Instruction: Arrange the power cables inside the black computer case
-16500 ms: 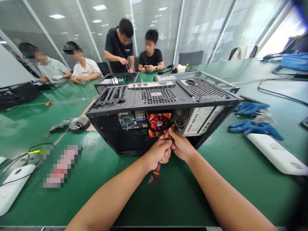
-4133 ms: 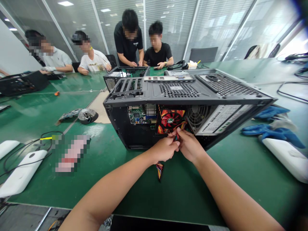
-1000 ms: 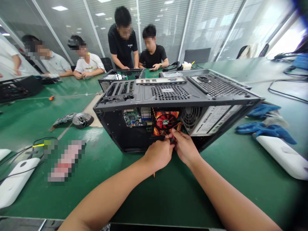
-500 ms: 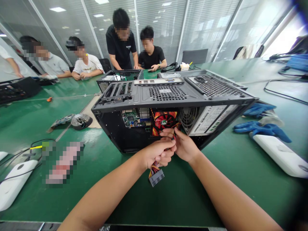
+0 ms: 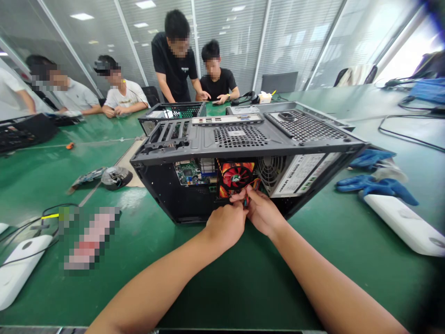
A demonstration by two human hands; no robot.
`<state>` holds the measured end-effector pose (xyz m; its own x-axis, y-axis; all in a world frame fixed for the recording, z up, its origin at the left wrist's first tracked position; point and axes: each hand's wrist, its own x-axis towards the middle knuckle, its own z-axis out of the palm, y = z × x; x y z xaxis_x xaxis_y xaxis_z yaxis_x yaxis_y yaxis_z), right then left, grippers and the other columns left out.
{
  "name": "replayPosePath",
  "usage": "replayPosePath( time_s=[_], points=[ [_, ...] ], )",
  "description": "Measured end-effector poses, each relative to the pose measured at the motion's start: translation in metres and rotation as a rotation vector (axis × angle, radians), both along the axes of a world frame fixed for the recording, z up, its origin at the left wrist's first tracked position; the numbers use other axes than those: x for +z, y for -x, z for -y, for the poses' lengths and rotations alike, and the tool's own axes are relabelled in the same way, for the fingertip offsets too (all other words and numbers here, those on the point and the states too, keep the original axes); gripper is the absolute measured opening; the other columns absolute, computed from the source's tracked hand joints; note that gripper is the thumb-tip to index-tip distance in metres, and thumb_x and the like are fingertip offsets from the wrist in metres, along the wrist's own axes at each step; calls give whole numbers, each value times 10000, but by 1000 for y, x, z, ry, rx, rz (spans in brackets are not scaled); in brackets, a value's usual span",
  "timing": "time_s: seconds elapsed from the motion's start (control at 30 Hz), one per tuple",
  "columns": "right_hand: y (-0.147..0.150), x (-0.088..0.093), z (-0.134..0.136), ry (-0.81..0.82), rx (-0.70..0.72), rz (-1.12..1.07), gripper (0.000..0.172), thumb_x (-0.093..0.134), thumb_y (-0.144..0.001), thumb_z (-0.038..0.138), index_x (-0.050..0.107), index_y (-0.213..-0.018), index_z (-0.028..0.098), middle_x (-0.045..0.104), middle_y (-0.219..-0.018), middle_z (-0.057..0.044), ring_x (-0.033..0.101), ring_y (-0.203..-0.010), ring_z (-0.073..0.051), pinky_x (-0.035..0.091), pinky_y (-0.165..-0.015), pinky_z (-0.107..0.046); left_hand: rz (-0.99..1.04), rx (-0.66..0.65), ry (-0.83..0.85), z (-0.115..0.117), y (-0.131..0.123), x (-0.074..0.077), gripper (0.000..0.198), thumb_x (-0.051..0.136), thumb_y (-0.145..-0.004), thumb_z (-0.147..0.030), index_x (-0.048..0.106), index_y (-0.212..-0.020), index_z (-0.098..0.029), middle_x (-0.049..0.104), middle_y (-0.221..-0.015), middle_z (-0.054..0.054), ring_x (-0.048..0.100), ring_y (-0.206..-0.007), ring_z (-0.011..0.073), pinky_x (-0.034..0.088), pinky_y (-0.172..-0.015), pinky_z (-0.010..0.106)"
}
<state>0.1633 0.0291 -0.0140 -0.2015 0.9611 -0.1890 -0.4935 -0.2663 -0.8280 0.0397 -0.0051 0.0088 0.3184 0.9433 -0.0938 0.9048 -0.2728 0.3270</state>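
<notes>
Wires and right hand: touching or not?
Touching. The head view shows the colored wires running into the right hand, held between its thumb and fingers.

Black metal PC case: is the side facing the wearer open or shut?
Open: no panel covers that side of the black metal PC case; the red-and-black fan shows inside.

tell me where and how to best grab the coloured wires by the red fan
Probably pinch the coloured wires as one bundle just beside the red fan, coming from the near side of the computer case: the strands look thin and bunched there, and that side stands open, with no panel in the way.
</notes>
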Motion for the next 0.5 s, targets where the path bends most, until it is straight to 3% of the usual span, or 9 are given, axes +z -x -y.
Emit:
replayPosePath(
  time_s=[0.1,0.2,0.33,0.4,0.5],
  points=[
    [0,1,1,-6,-7,-2,357,741,-690,539,596,-704,213,750,-806,-49,692,-826,-235,470,-571,-295,-18,18,-1,-1,1,1,356,327,-972,-348,540,-1124,-107,674,-927,215,679,-857,343,505,-773,472],
    [-1,2,1,7,-2,-4,348,738,-698,531,596,-692,214,749,-808,-48,698,-848,-243,493,-600,-310,144,-31,34,-4,1,4,304,372,-956,-347,563,-1049,-130,672,-898,164,673,-826,288,507,-745,392],
    [-3,1,1,27,-1,-1,317,735,-704,512,615,-712,219,752,-820,-50,705,-835,-245,443,-484,-263,524,-48,318,-6,0,10,323,306,-969,-363,553,-940,-158,548,-587,6,542,-489,133,435,-503,234],
    [-3,1,1,27,-2,-3,317,739,-699,511,624,-720,217,755,-826,-55,706,-840,-244,436,-474,-251,607,-9,421,-6,0,11,376,240,-982,-389,541,-968,-163,456,-497,-43,429,-382,105,371,-426,214],
    [-3,1,1,32,-10,-6,328,754,-681,515,630,-717,213,753,-800,-54,704,-835,-242,479,-534,-268,562,-39,262,-7,0,7,328,289,-974,-341,566,-963,-166,576,-613,9,564,-536,136,451,-555,239]
  ],
)
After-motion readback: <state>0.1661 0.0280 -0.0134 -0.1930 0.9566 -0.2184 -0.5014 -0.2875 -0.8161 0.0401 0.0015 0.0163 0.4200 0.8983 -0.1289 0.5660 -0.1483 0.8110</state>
